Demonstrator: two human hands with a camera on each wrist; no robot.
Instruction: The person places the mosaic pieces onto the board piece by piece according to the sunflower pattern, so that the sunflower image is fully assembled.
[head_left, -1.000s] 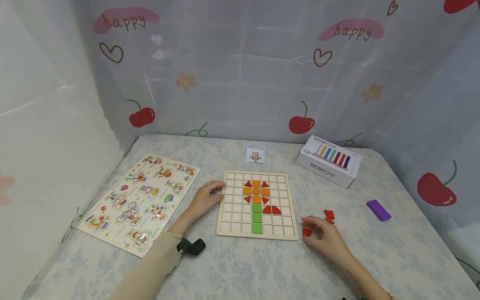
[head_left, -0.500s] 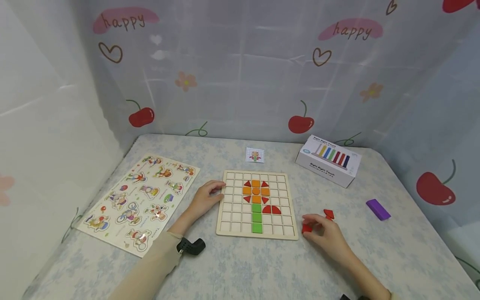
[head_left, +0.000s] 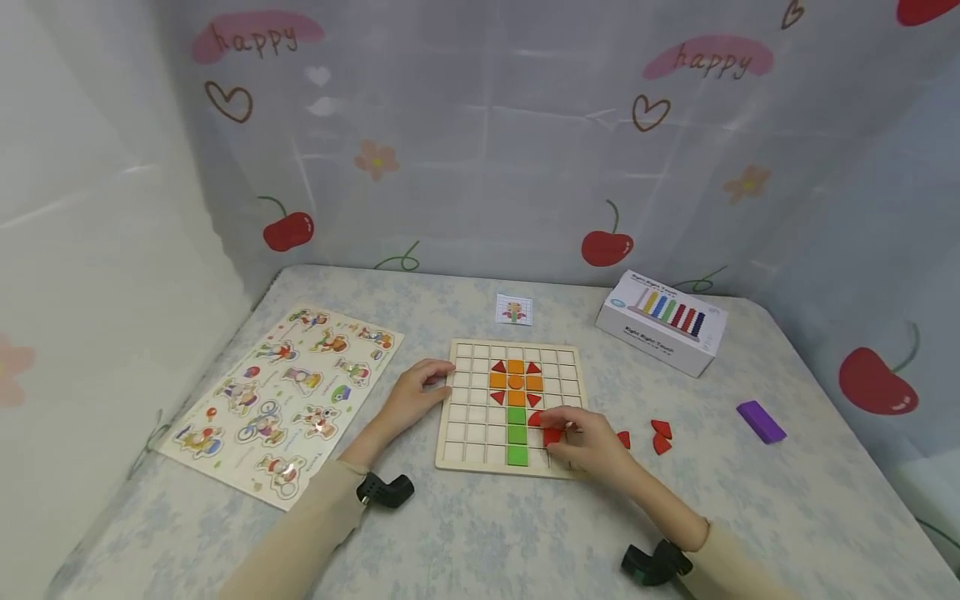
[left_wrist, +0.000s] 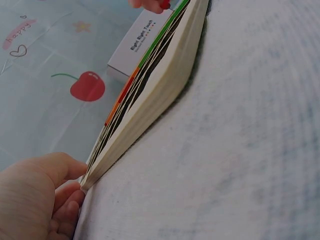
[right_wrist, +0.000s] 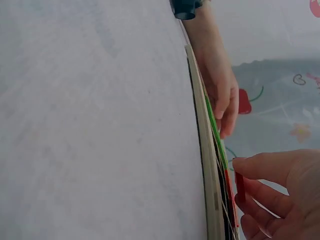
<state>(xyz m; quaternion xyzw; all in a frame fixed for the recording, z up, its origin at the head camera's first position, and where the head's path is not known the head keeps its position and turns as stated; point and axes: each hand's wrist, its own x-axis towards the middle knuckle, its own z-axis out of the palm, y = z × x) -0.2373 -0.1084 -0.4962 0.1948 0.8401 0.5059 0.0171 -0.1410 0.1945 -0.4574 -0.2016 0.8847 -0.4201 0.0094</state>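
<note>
Red piece point(head_left: 552, 435) pinched in the right hand point(head_left: 592, 444) hovers over the board point(head_left: 480, 446); flower mostly built, three reds point(head_left: 660, 435) wait beyond. Left hand point(head_left: 411, 398), fingers relaxed, steadies the edge.

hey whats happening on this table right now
A person is filling a wooden grid board with coloured pieces that form a flower: orange squares on top, a green stem below. The left hand rests on the board's left edge, steadying it. The right hand pinches a small red piece over the board, right of the stem. Three more loose red pieces lie on the tablecloth to the right, and a small pattern card lies behind the board.
</note>
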